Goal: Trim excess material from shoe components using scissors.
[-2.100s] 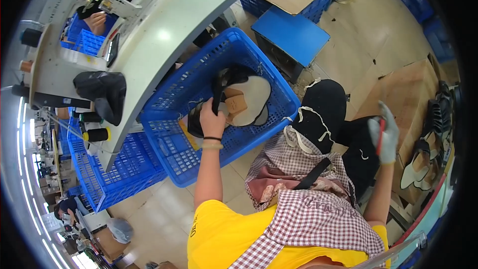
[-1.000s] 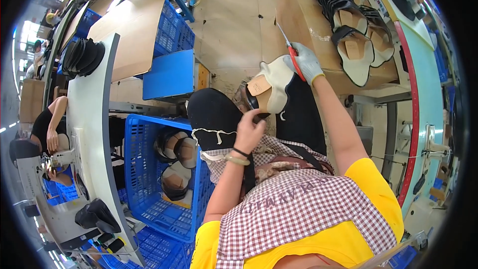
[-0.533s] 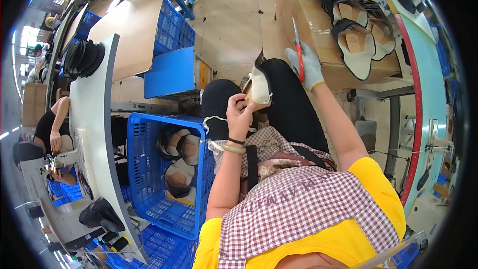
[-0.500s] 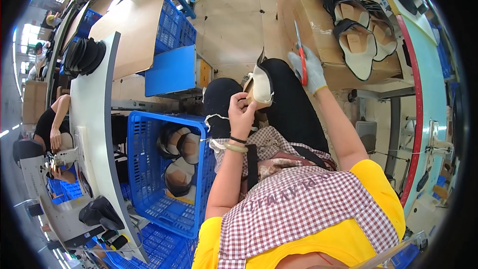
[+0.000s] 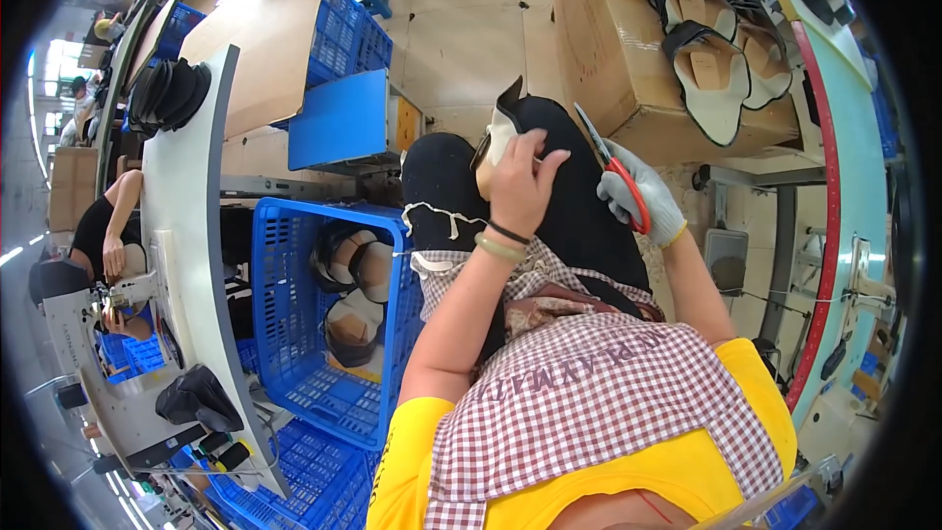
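On my lap, between my thighs, rests a half-made shoe (image 5: 498,140) with a cream lining, black outer and tan sole. My bare left hand (image 5: 525,180) lies over its near side, thumb spread away from the fingers; the fingertips are partly hidden against the shoe. My right hand (image 5: 643,191), in a pale grey glove, is closed round the red handles of scissors (image 5: 628,191). Their blades point up and away, to the right of the shoe and apart from it. A strip of cream trimming (image 5: 437,216) hangs across my left thigh.
A blue crate (image 5: 270,334) holding several shoe uppers stands at my left. Several sandal-like shoes (image 5: 708,79) lie on a cardboard box (image 5: 599,59) at the far right. Left is a worktable (image 5: 186,206) with stacked black pieces; beyond it, a co-worker's arm (image 5: 120,211) is at a sewing machine.
My left hand has let go of the shoe's sole end and moved right over it; the shoe now rests farther forward on my lap. The right hand with the scissors has come down and nearer.
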A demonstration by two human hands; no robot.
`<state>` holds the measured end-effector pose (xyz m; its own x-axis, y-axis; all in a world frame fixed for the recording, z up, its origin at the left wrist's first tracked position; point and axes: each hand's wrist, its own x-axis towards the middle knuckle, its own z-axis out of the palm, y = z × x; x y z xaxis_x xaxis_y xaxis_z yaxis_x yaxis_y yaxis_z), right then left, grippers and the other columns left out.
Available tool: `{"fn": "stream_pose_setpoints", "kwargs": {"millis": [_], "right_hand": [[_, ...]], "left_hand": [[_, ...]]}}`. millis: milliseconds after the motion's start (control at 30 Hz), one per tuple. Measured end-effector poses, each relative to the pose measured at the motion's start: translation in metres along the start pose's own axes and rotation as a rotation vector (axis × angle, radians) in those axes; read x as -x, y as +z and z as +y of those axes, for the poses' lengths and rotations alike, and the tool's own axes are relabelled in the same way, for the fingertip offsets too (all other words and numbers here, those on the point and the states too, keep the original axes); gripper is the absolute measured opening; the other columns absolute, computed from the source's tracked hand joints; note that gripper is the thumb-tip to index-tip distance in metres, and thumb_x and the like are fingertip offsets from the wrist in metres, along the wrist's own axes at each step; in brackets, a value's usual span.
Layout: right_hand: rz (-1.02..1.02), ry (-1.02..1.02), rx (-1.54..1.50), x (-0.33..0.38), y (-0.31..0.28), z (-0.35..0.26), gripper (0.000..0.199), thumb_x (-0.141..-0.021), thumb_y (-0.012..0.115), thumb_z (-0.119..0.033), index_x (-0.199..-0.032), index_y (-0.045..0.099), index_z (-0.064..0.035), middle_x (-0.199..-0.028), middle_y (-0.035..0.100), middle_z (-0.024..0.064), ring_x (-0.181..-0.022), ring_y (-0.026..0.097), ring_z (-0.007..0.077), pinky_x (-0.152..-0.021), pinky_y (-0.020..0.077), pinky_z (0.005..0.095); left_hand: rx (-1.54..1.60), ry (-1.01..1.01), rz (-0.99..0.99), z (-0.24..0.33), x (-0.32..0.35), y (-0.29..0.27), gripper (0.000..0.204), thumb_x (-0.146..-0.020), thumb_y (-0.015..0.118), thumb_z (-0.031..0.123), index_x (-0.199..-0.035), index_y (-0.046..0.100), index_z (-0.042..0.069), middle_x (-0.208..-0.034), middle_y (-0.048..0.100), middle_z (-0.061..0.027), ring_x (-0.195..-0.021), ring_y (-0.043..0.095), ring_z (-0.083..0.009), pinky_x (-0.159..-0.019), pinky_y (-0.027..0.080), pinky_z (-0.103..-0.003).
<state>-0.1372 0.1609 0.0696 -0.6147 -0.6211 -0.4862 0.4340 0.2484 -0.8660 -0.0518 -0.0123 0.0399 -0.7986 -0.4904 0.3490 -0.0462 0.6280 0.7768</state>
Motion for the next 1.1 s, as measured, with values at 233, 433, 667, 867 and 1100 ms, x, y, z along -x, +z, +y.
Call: {"fn": "stream_pose_setpoints", "kwargs": {"millis": [233, 433, 667, 867, 1100], "right_hand": [[-0.162, 0.073, 0.087, 0.016, -0.008, -0.001, 0.078, -0.081, 0.065, -0.026, -0.145, 0.028, -0.0035, -0.075, 0.059, 0.0023, -0.051, 0.05, 0.0048, -0.046, 0.0408, 0.0176], [-0.476, 0.199, -0.036, 0.018, -0.017, 0.001, 0.074, -0.083, 0.065, -0.029, -0.145, 0.031, -0.0071, -0.078, 0.062, 0.0032, -0.054, 0.053, 0.0046, -0.047, 0.0425, 0.0179], [-0.57, 0.271, 0.032, 0.003, -0.017, -0.001, 0.068, -0.088, 0.061, -0.035, -0.145, 0.034, -0.0107, -0.078, 0.064, 0.0037, -0.053, 0.054, 0.0055, -0.047, 0.0449, 0.0183], [-0.618, 0.352, 0.063, -0.012, -0.012, -0.003, 0.063, -0.09, 0.059, -0.035, -0.143, 0.036, -0.0112, -0.074, 0.062, 0.0034, -0.049, 0.052, 0.0059, -0.044, 0.0434, 0.0188], [-0.664, 0.412, 0.021, -0.02, -0.02, 0.005, 0.06, -0.09, 0.059, -0.035, -0.141, 0.04, -0.0116, -0.073, 0.063, 0.0035, -0.046, 0.051, 0.006, -0.043, 0.0419, 0.0188]], "left_hand": [[0.009, 0.101, 0.141, -0.02, 0.017, -0.027, 0.03, -0.078, 0.07, 0.005, -0.106, 0.062, 0.004, -0.101, 0.056, -0.0111, -0.07, 0.057, -0.0219, -0.06, 0.048, -0.032], [-0.211, 0.159, 0.013, -0.041, 0.037, -0.022, 0.028, -0.074, 0.069, -0.001, -0.101, 0.065, 0.005, -0.101, 0.054, -0.0103, -0.079, 0.057, -0.0241, -0.068, 0.049, -0.034], [-0.193, 0.247, 0.077, -0.044, 0.035, -0.022, 0.012, -0.076, 0.064, -0.005, -0.086, 0.065, 0.001, -0.091, 0.056, -0.0106, -0.079, 0.058, -0.0259, -0.068, 0.048, -0.034], [-0.07, 0.16, 0.12, -0.041, 0.046, -0.026, 0.009, -0.079, 0.064, -0.006, -0.087, 0.063, -0.001, -0.09, 0.057, -0.0119, -0.079, 0.058, -0.0265, -0.069, 0.049, -0.033], [-0.06, 0.105, 0.157, -0.043, 0.048, -0.023, 0.009, -0.079, 0.066, -0.004, -0.087, 0.062, -0.001, -0.091, 0.057, -0.0127, -0.079, 0.058, -0.0272, -0.069, 0.048, -0.033]]}}
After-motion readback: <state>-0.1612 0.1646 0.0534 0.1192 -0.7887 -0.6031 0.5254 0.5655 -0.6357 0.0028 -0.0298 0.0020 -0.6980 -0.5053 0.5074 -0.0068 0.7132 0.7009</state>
